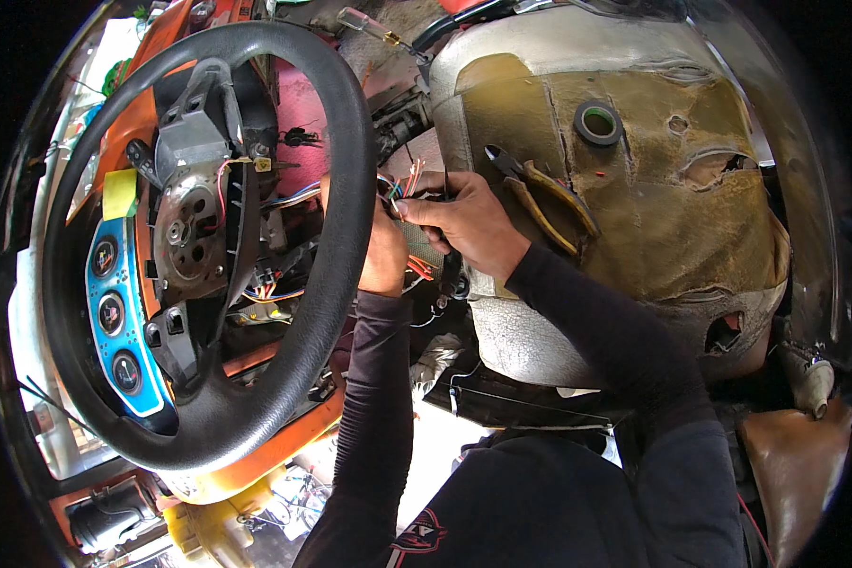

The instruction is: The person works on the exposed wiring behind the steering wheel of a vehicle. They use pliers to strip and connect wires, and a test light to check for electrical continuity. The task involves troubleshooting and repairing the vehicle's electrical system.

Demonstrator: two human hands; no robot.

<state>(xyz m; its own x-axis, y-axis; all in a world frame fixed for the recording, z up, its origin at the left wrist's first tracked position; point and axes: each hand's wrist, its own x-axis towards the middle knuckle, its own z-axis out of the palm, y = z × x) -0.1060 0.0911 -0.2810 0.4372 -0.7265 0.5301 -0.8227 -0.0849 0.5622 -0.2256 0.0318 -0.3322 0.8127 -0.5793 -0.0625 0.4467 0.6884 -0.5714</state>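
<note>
Between the steering wheel and the worn seat, both of my hands meet at a bundle of thin coloured wires (413, 176) with bare or cut ends sticking up. My left hand (384, 254) is closed around the bundle, its fingers partly hidden behind the wheel rim. My right hand (475, 225) pinches at the wires with thumb and forefinger, close to the left hand's fingers. Below the hands hang several orange-red wire ends (419, 268). On the seat, just right of my right hand, lie pliers (560, 210) with worn yellowish handles.
The large black steering wheel (354, 204) stands close on the left, before a blue gauge panel (112, 312). A roll of black tape (597, 123) rests on the torn brown seat cover (653, 222). A clear-handled screwdriver (369, 26) lies at the far side. Loose wiring hangs behind the wheel.
</note>
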